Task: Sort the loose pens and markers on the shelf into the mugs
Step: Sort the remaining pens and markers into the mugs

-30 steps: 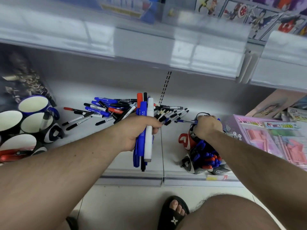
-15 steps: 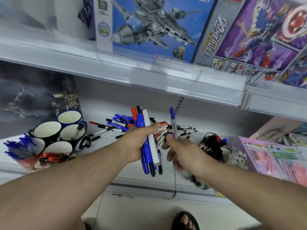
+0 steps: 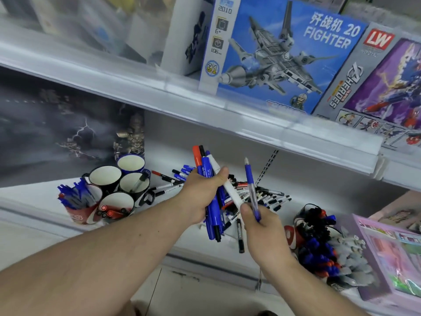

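Above the shelf [image 3: 34, 201], the left hand [image 3: 202, 192] grips a bundle of markers [image 3: 210, 179] while the right hand [image 3: 262, 226] pinches one blue pen [image 3: 250, 185] upright, right of the mugs [image 3: 104, 179].

A blue fighter-jet building-set box [image 3: 280, 55] stands on the upper shelf [image 3: 159, 96]. Just right of the box leans a purple heroes set box [image 3: 382, 87]. Below and left of the box, under the upper shelf, hangs a dark lightning poster [image 3: 57, 128]. Far below and right of the box lies a pink packaged set [image 3: 391, 258].
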A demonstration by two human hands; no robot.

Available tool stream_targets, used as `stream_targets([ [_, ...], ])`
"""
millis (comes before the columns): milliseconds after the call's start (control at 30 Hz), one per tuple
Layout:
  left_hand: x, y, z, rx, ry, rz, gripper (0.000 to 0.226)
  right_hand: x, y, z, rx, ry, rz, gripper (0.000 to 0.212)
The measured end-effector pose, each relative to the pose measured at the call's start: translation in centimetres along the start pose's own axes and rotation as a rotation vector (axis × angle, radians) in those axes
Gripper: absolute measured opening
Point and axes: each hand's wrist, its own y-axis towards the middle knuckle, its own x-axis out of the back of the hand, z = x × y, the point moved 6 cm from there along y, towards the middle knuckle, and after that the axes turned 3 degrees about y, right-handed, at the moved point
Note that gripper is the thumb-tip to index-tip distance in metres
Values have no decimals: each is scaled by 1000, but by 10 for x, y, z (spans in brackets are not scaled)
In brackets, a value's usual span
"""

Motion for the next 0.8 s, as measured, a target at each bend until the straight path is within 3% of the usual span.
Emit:
stream_targets([
  [133, 46, -4, -2, 8, 61, -54, 14, -15, 5, 15, 10, 49, 8, 50],
  [267, 110, -9, -16, 14, 150, -209, 11, -37, 15, 26, 5, 174, 1, 34],
  [367, 149, -16, -32, 18, 144, -287, 14, -53, 21, 21, 12, 185, 12, 46],
  [500, 184, -20, -41, 36, 153, -339, 9, -71, 24, 11, 8, 182, 67, 24],
  [633, 177, -10, -29, 67, 198, -289, 7, -75, 29, 2, -10, 183, 57, 27],
  [800, 113, 11, -4, 107, 251, -99, 12, -41, 44, -15, -65, 113, -29, 24],
])
